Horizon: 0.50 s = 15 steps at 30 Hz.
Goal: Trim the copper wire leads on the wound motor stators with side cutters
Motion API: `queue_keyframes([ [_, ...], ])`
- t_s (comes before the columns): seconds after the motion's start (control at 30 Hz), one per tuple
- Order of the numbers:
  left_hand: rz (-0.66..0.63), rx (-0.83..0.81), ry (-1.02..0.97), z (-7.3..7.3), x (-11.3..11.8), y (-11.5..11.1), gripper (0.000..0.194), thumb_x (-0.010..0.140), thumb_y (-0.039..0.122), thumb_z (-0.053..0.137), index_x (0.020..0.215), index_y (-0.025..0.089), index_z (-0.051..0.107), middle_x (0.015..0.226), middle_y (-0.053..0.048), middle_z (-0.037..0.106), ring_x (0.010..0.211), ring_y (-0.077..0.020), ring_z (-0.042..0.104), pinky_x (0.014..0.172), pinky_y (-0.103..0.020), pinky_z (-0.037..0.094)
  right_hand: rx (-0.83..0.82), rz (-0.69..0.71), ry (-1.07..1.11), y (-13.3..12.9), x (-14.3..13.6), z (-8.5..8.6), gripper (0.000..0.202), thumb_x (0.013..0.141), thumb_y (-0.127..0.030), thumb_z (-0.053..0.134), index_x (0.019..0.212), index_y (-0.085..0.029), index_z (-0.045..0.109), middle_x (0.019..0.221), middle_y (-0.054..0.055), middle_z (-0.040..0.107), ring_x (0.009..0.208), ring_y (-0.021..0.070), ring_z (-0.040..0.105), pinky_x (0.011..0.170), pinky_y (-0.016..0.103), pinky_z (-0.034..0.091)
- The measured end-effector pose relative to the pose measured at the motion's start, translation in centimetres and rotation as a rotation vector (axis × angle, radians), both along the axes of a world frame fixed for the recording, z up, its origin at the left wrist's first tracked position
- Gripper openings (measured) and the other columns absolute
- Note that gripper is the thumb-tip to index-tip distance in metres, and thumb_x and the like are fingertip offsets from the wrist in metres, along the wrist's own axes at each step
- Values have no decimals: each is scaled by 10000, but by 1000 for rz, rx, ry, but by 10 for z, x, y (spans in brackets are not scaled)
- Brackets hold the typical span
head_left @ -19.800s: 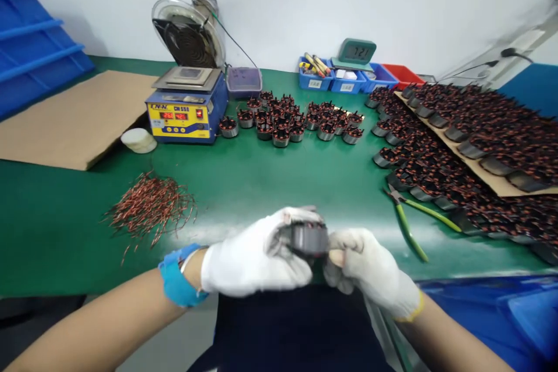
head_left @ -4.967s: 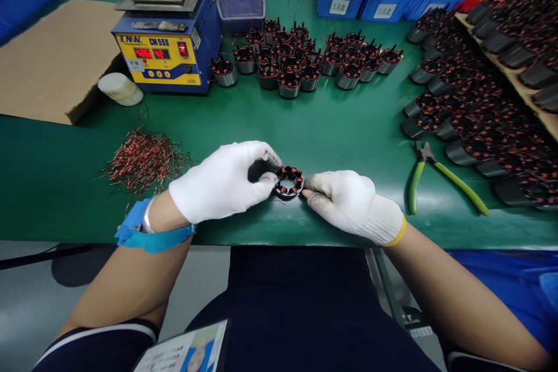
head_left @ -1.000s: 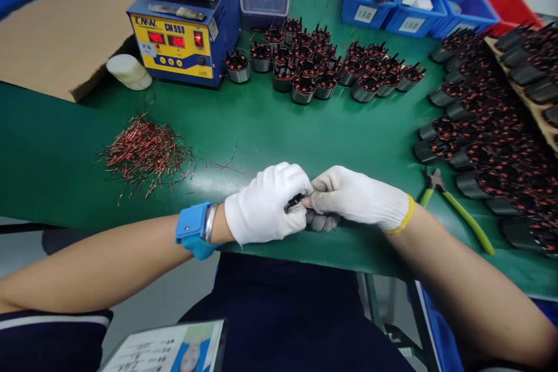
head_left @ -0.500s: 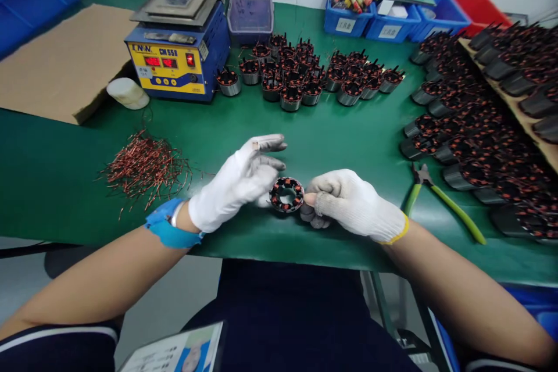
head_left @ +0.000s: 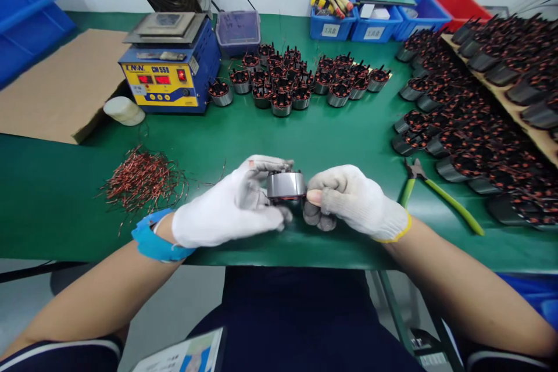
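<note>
Between my two gloved hands a motor stator (head_left: 286, 185) is tilted so its shiny steel side faces me, its copper windings mostly hidden. My left hand (head_left: 235, 203) curls around its left end, fingers behind the top and the blurred thumb below. My right hand (head_left: 344, 197), with a bare thumb tip, pinches at the stator's right edge; whether a wire lies in that pinch I cannot make out. Green-handled cutters (head_left: 440, 195) lie open to the right of my right hand. A pile of copper wire offcuts (head_left: 142, 180) is left of my left hand.
Several stators (head_left: 281, 84) stand grouped at the back, and many more (head_left: 462, 145) fill the right side. A blue-and-yellow heating unit (head_left: 161, 84) stands back left beside a white round block (head_left: 124, 111) and cardboard (head_left: 56, 81). Blue tool bins (head_left: 333, 28) line the wall.
The stator has turned from showing its ringed face to showing its steel side. My left hand has closed in around it from the left. The view has shifted slightly.
</note>
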State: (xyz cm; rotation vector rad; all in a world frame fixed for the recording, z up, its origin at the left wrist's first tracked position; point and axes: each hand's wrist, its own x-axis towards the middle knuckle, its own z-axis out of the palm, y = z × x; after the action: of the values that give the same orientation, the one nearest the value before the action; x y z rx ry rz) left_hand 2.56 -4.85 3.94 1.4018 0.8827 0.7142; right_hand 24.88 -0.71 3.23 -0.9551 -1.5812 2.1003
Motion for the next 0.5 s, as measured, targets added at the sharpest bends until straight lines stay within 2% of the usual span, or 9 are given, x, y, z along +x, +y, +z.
queue_keyframes([
  [0.03, 14, 158, 15, 0, 0, -3, 578, 778, 305, 692, 1257, 287, 368, 1454, -150, 383, 1144, -278, 607, 795, -414, 595, -10, -25, 25, 1, 0, 0, 309, 789, -419, 669, 686, -133, 613, 620, 20, 663, 446, 77, 564, 424, 167, 451],
  [0.1, 39, 514, 117, 1, -2, -9, 581, 688, 365, 768, 1182, 281, 474, 1539, -118, 254, 1290, -343, 474, 941, -507, 520, -30, -50, 71, 2, 0, -2, 319, 782, -426, 675, 671, -134, 611, 598, 16, 656, 426, 73, 549, 404, 163, 433],
  [0.17, 28, 862, 279, 0, -4, -15, 481, 626, 409, 811, 1014, 261, 568, 1513, -101, 309, 1240, -352, 504, 962, -537, 490, -50, -53, 111, 2, -1, -2, 316, 765, -418, 692, 653, -137, 603, 594, 16, 656, 414, 73, 540, 391, 163, 423],
  [0.23, 24, 1105, 401, -2, -5, -18, 319, 668, 399, 789, 851, 250, 575, 1426, -59, 431, 1149, -290, 564, 982, -524, 476, -59, -48, 130, 0, -2, -2, 304, 748, -408, 709, 654, -139, 602, 598, 16, 656, 413, 75, 539, 391, 166, 425],
  [0.3, 249, 1153, 399, -5, -4, -17, 240, 767, 428, 698, 810, 244, 549, 1393, -6, 456, 1185, -255, 536, 1039, -511, 432, -31, -32, 115, -2, -1, 1, 294, 764, -400, 696, 666, -137, 611, 617, 21, 660, 434, 80, 553, 413, 174, 440],
  [0.37, 626, 957, 228, -4, -2, -11, 311, 842, 554, 561, 885, 246, 549, 1436, 7, 397, 1236, -254, 501, 1025, -490, 450, 53, -21, 86, -4, 1, 4, 292, 814, -393, 643, 674, -138, 617, 632, 25, 657, 462, 87, 563, 439, 184, 448],
  [0.4, 728, 756, 117, -3, 0, -7, 422, 855, 646, 466, 936, 241, 554, 1434, -20, 403, 1213, -265, 524, 956, -474, 502, 118, -21, 64, -5, 2, 5, 299, 839, -387, 612, 671, -140, 617, 630, 25, 650, 473, 90, 562, 447, 189, 444],
  [0.43, 690, 495, 29, 0, 1, -2, 541, 855, 716, 362, 964, 228, 567, 1369, -60, 479, 1110, -264, 595, 835, -445, 559, 196, -26, 32, -6, 3, 6, 302, 860, -375, 582, 671, -142, 618, 625, 23, 641, 482, 93, 557, 453, 194, 437],
  [0.5, 299, -97, -15, 6, 2, 7, 715, 850, 766, 217, 951, 177, 609, 1051, -130, 660, 752, -235, 682, 554, -372, 564, 365, -31, -62, -6, 4, 7, 298, 881, -340, 546, 671, -143, 623, 608, 17, 621, 499, 97, 549, 466, 201, 421],
])
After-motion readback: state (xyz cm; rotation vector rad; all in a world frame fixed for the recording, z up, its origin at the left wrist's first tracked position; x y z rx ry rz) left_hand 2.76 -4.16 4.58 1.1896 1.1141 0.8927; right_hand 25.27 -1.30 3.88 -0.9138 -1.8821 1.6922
